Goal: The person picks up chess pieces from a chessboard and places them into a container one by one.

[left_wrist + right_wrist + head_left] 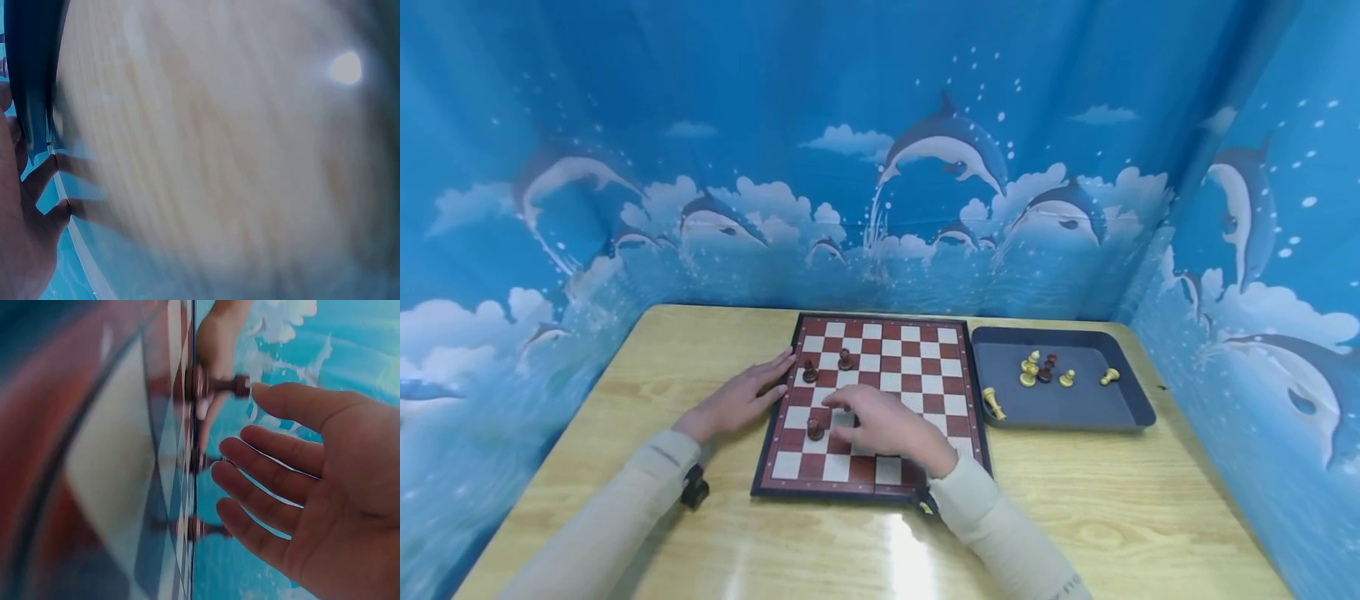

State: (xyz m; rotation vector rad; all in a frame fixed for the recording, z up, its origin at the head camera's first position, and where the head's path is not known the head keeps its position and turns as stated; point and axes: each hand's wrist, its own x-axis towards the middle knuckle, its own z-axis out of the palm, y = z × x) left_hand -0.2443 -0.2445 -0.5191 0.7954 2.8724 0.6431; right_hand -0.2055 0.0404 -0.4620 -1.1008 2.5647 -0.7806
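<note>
A folding chessboard (790, 490) in red-brown and white squares lies on the table with three dark brown chess pieces standing on its left part. One chess piece (815, 428) stands near the front left; the other two, a piece (810, 371) and a piece (846, 359), are farther back. My left hand (747, 402) rests against the board's left edge, fingers spread. Above the board, my right hand (880, 423) is extended with relaxed fingers, holding nothing. In the right wrist view, the thumb tip is right by the top of the nearest chess piece (215, 386).
A dark grey tray (1090, 408) stands right of the board. Inside are several gold chess pieces, some lying down like the gold piece (994, 404), and dark brown pieces (1047, 368). A dolphin-print curtain (880, 167) hangs behind the wooden table (700, 542).
</note>
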